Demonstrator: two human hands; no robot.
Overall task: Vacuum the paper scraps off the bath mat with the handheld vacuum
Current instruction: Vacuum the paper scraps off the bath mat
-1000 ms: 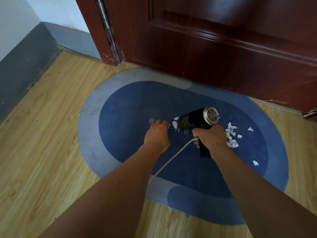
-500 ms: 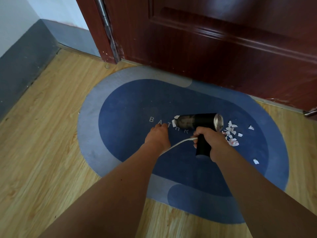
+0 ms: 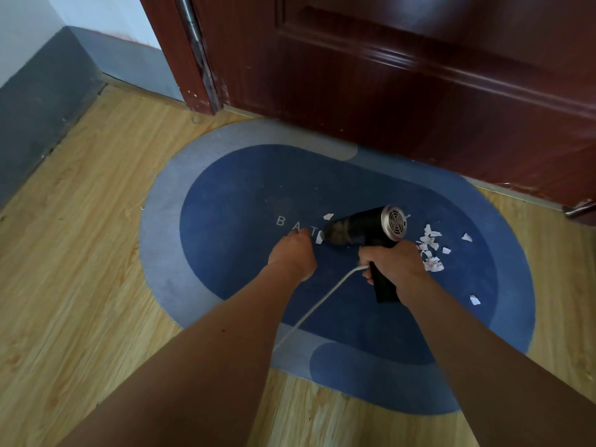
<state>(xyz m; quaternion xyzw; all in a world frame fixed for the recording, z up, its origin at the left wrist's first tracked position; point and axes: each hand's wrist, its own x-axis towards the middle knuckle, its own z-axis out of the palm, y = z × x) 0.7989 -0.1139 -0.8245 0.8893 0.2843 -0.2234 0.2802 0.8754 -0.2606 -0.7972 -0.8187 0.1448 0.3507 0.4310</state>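
A dark red-brown wooden door (image 3: 419, 91) runs across the far side with its frame post (image 3: 167, 43) at its left, a grey skirting band (image 3: 38, 101) beneath white wall (image 3: 22, 27) fills the far-left corner, and light plank floor (image 3: 80, 253) spreads near.

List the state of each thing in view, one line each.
Vacuum, held off its handle end, nozzle pointing left.
Right hand, grips the vacuum's handle.
Left hand, rests on the mat; finger pose unclear.
Scraps, most lie loose right of the vacuum, two at its nozzle.
Cord, trails from the right hand toward the person.
Mat, flat on the floor.
Door, cannot tell whether shut.
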